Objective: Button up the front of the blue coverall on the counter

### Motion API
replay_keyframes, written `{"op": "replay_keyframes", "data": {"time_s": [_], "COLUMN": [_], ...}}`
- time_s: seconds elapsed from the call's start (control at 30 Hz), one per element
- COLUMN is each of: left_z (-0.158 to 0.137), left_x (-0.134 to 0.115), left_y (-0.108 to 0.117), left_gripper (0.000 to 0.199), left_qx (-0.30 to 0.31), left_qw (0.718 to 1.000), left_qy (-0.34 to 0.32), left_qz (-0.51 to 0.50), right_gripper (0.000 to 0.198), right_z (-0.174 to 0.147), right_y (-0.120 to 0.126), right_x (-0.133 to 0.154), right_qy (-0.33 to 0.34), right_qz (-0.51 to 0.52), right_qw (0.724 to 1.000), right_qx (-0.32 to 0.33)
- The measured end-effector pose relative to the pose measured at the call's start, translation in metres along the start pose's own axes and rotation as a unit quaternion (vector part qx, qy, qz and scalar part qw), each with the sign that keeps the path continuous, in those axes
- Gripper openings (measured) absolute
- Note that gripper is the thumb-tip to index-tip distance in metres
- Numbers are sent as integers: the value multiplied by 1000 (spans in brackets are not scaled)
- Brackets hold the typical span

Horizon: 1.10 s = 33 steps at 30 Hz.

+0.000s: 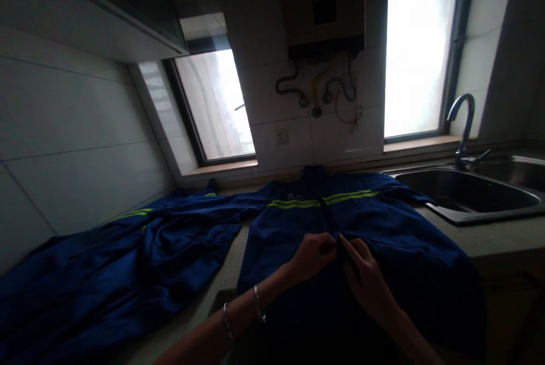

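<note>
A dark blue jacket (281, 231) with yellow-green chest stripes lies spread on the counter, its collar toward the wall. My left hand (313, 254), with two silver bangles on its wrist, pinches the jacket's front edge near the middle, below the stripes. Close beside it, my right hand (364, 274) grips the same front opening between thumb and fingers. The small piece between my fingertips is too dark to make out. The lower part of the jacket fades into shadow.
More blue clothing (170, 251) with matching stripes lies rumpled on the left. At the right, a steel sink (464, 220) with a tall faucet (466, 126) is set into the counter (477, 240). A water heater (326, 7) hangs on the wall between two windows.
</note>
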<state>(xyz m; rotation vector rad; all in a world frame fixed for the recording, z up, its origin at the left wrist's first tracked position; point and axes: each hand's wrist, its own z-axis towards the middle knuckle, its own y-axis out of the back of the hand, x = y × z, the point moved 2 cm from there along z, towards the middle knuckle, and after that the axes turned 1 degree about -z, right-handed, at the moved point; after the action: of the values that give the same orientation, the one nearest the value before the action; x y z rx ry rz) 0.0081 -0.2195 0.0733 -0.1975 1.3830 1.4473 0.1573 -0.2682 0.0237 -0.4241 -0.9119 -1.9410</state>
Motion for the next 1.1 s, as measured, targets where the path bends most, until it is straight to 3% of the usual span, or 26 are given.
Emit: {"op": "replay_keyframes", "data": {"time_s": [0.13, 0.27, 0.53, 0.67, 0.93, 1.1], "left_z": [0, 2, 3, 6, 12, 12], "left_x": [15, 28, 26, 28, 32, 35], "left_y": [-7, -11, -7, -9, -8, -8], "left_gripper": [12, 10, 27, 36, 35, 33], "left_qx": [-25, -29, -17, -14, -3, -4], "left_qw": [996, 987, 960, 964, 964, 979], "left_qy": [21, 30, 5, 13, 61, 24], "left_qz": [-84, -155, -281, -264, -259, -204], "right_gripper": [35, 26, 25, 25, 22, 19], "right_z": [8, 15, 16, 17, 17, 22], "right_y": [7, 4, -6, -4, 2, 4], "right_x": [-4, -6, -12, -14, -12, -14], "right_qy": [-30, -45, -26, -20, -46, -74], "right_qz": [53, 51, 20, 18, -11, 19], "right_qw": [998, 998, 999, 999, 999, 997], "right_qx": [30, 2, -34, -33, -23, -3]}}
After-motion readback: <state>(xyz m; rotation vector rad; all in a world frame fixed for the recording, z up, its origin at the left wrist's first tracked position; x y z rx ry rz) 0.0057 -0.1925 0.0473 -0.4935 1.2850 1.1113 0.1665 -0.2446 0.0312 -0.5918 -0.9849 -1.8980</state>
